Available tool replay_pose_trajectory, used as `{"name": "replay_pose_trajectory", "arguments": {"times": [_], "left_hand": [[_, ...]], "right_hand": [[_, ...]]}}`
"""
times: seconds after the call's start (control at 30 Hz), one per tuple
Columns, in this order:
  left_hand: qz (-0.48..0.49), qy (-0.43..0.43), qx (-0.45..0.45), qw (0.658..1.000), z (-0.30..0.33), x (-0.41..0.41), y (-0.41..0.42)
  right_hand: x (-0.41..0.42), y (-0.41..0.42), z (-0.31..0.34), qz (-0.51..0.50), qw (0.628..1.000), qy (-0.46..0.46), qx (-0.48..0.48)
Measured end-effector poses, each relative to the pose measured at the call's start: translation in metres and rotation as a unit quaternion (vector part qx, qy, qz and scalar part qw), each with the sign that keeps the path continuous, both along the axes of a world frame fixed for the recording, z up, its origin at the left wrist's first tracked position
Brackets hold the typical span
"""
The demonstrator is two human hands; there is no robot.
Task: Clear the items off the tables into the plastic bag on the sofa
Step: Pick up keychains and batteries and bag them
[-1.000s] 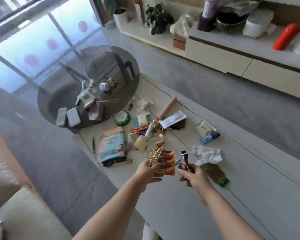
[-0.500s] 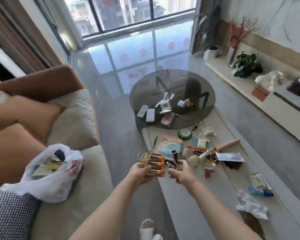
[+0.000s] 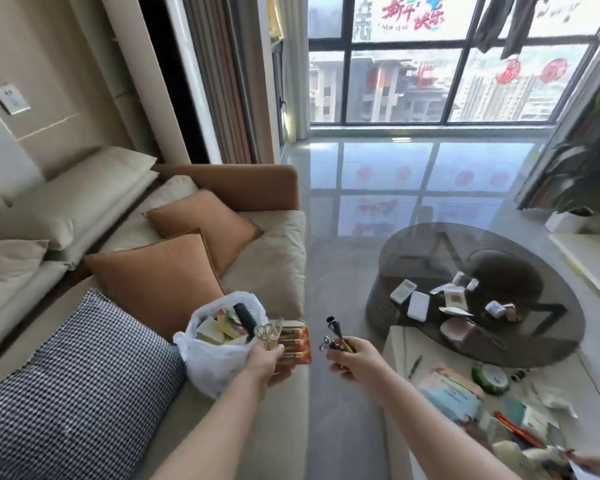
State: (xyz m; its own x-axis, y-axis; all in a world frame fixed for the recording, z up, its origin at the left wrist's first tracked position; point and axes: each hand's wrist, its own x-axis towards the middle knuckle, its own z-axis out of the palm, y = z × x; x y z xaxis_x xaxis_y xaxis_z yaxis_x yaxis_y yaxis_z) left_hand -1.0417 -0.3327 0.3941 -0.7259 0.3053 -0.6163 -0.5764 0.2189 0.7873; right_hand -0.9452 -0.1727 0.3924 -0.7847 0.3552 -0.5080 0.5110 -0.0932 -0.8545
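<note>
White plastic, crumpled and open-mouthed, now sits near the middle of the view: the plastic bag (image 3: 219, 344) rests on the seat of the sofa (image 3: 271, 268), against the orange cushion (image 3: 160, 282) and just right of the checked cushion (image 3: 80, 375). Half a second ago it lay off to the left and a second ago it was out of sight altogether, so the person has swung away from the long table (image 3: 400, 351) toward the sofa.

The left hand (image 3: 267, 362) is closed on an orange battery pack (image 3: 293, 344) together with a small gold-coloured thing (image 3: 270, 332) (too blurred to name), and it has come right up to the bag's near rim. The right hand (image 3: 355, 358) is closed around a few slim dark and metallic items (image 3: 335, 336), and hangs a little right of the bag, over the floor.

Both loads look ready to drop, the left one first. The bag already holds several things, among them a black tube (image 3: 245, 317).

Much remains: the round glass table (image 3: 482, 292), far right, carries small boxes and packets, and the long table at near right is littered with a green tape roll (image 3: 490, 377), a blue packet (image 3: 454, 396) and other blurred oddments.
</note>
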Motion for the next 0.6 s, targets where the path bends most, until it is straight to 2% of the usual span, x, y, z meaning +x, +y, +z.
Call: {"name": "replay_pose_trajectory", "arguments": {"times": [0.17, 0.33, 0.6], "left_hand": [[0.070, 0.007, 0.011, 0.997, 0.012, -0.062, -0.052], [0.095, 0.017, -0.002, 0.995, 0.016, -0.110, -0.091], [0.139, 0.005, -0.016, 0.990, -0.001, -0.169, -0.108]], "right_hand": [[-0.080, -0.046, 0.009, 0.019, 0.999, 0.016, -0.021], [-0.141, -0.083, 0.017, 0.032, 0.999, 0.007, -0.027], [-0.223, -0.098, 0.009, 0.099, 0.995, -0.019, 0.002]]}}
